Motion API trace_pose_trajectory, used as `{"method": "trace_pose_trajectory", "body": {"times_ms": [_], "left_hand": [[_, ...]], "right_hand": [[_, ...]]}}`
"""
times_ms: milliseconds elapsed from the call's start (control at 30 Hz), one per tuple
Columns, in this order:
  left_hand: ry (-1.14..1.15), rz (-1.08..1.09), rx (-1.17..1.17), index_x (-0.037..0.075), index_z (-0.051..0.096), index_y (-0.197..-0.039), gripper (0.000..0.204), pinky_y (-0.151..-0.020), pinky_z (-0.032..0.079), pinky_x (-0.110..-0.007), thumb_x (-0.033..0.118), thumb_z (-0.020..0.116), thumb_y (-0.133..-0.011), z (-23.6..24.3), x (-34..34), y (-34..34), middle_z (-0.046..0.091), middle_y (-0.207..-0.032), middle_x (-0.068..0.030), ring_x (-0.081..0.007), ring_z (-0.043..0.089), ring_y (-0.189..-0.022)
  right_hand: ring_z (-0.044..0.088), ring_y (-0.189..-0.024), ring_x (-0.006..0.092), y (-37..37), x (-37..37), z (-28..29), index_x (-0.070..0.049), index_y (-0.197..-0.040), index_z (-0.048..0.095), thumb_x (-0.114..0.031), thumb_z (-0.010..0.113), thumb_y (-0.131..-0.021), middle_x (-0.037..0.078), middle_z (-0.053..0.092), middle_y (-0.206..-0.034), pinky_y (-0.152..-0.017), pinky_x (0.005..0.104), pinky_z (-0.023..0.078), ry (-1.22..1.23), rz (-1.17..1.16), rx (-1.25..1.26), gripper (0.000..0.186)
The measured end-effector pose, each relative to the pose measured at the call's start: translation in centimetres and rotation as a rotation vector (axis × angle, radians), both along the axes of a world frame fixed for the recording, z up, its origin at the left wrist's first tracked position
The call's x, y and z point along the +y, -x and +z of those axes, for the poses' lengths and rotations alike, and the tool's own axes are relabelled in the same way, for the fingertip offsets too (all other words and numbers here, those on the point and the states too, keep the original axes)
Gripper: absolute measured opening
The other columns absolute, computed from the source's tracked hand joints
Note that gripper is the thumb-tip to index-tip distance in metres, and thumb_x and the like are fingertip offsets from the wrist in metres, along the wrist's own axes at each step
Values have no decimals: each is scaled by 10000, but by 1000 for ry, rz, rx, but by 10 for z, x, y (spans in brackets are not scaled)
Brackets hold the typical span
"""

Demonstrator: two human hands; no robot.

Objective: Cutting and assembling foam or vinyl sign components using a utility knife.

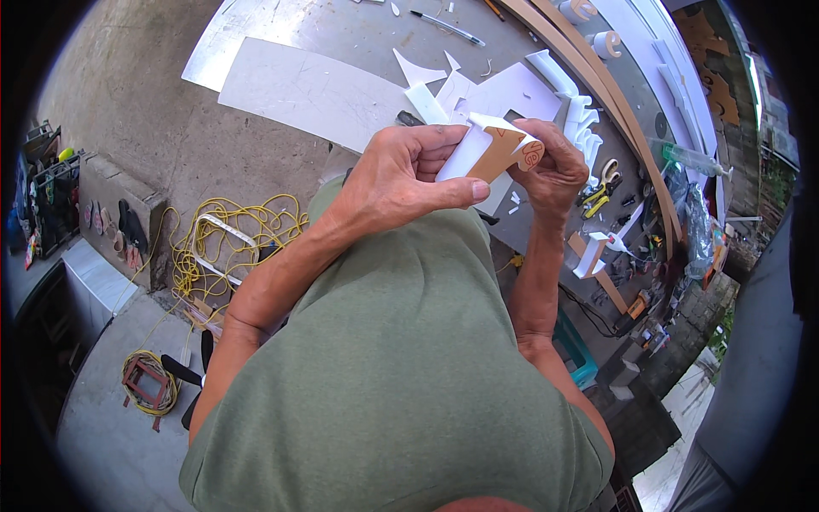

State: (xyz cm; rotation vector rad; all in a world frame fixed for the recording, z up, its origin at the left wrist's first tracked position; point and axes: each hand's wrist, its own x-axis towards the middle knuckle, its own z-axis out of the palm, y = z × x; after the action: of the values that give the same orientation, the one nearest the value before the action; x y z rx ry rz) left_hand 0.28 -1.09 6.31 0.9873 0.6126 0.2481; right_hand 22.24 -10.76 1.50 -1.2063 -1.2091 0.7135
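Observation:
Between both hands is a small box-like cutout letter [496, 155] with white side walls and a flat brown face bearing red marker lines. My left hand [408, 171] grips its left end, thumb along the lower brown edge and fingers behind the white wall. On the right end, my right hand [556, 164] pinches the curved part with bent fingers; some fingertips are hidden behind it. White offcuts [421, 72] and a large pale sheet [307, 90] lie on the table just beyond my hands.
A pen [448, 28] lies at the far side of the table. To the right are scissors [609, 171], a glue gun [616, 242], white curved strips [582, 124] and long brown strips [614, 85]. A tangled yellow cord [230, 230] covers floor at left.

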Motion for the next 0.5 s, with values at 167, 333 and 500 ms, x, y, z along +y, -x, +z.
{"method": "trace_pose_trajectory", "body": {"times_ms": [167,333,500], "left_hand": [[-43,22,-33,-125,460,-1391,736,-920,548,-321,136,819,-804,-1,-2,-1,670,-1169,-199,-203,669,-1046],[-54,45,-77,-135,450,-1391,764,-931,538,-326,152,831,-793,-5,-3,0,656,-1198,-221,-210,663,-1070],[-42,11,-108,-114,448,-1404,717,-966,522,-348,68,797,-806,-8,-2,-1,643,-1236,-204,-220,646,-1117]], "right_hand": [[671,-984,197,-1,1,0,57,-1143,684,75,832,-684,149,699,-1051,-826,299,588,-43,-13,-56,483],[680,-981,209,-1,1,6,42,-1132,692,77,824,-679,150,707,-1052,-813,301,597,-59,-20,-88,473],[694,-934,186,0,4,12,9,-1117,705,73,827,-671,128,718,-1022,-786,294,613,-75,-18,-116,467]]}}
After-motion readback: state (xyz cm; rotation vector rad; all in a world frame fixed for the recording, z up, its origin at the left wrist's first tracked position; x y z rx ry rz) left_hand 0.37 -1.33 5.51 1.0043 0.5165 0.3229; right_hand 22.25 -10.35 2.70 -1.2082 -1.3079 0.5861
